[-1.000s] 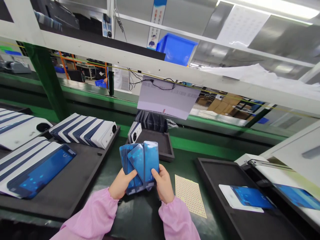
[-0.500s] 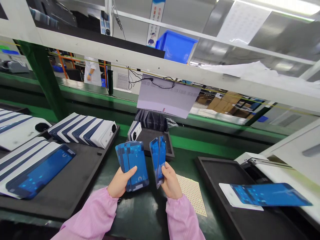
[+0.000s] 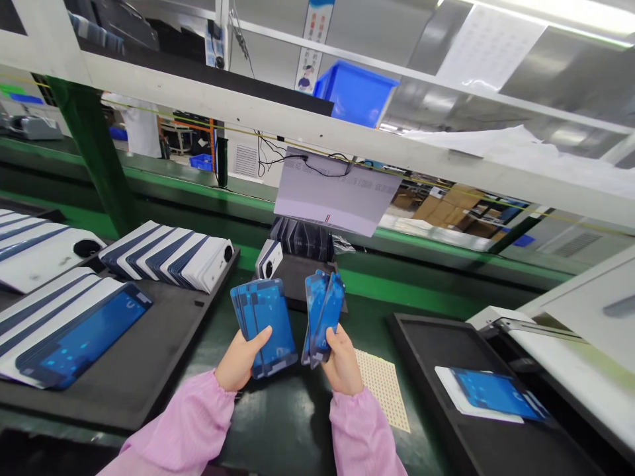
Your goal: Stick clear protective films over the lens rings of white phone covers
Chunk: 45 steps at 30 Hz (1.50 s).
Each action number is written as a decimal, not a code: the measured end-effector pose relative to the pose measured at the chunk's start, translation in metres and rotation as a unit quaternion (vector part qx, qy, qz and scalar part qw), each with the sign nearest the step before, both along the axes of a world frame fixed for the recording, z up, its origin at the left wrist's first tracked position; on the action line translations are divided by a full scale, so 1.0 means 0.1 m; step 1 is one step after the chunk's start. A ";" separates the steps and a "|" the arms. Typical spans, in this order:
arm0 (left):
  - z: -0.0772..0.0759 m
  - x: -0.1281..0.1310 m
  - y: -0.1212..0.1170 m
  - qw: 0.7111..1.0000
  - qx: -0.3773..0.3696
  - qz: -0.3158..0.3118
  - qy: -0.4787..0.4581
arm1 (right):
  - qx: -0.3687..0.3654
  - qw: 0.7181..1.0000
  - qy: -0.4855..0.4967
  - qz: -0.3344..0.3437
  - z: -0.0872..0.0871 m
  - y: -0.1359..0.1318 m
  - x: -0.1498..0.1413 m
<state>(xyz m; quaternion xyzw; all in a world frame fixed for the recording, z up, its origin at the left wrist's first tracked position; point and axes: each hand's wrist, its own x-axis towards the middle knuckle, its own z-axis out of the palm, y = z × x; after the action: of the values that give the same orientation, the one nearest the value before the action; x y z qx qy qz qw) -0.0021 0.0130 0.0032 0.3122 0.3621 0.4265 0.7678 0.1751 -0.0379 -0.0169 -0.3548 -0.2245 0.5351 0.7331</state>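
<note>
Gripping fanned blue panels [image 3: 275, 324] in L hand [image 3: 237, 363], separate blue bundle [image 3: 318, 311] in R hand [image 3: 344, 365]; split into 2 grps, held apart over table [image 3: 270, 430], R grp nr dotted sheet [image 3: 385, 390].

The left sleeve [image 3: 173, 423] and right sleeve [image 3: 364, 433] are loose, creased pink cloth (a matching pair, by their colour), gathered at the wrists, leaving the left hand [image 3: 241, 360] and right hand [image 3: 343, 363] bare.
</note>
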 end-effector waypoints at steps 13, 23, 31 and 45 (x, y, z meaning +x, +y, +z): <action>0.02 0.00 -0.02 0.999 -0.015 -0.013 -0.030 | -0.028 0.999 -0.027 -0.028 -0.04 0.02 -0.05; 0.04 0.04 -0.04 0.999 -0.024 0.001 -0.033 | -0.013 0.993 -0.096 0.061 -0.10 0.00 -0.20; 0.00 0.02 0.01 0.999 -0.003 0.019 -0.032 | -0.017 0.999 -0.037 0.016 -0.01 -0.02 -0.05; -0.01 0.03 -0.04 0.997 0.060 -0.053 0.021 | 0.003 0.997 -0.083 -0.002 -0.08 -0.01 -0.11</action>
<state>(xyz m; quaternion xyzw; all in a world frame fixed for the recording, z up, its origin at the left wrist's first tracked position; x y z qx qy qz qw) 0.0012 0.0089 0.0021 0.3853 0.3345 0.4001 0.7613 0.1636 -0.0385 -0.0252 -0.3964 -0.2853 0.5020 0.7138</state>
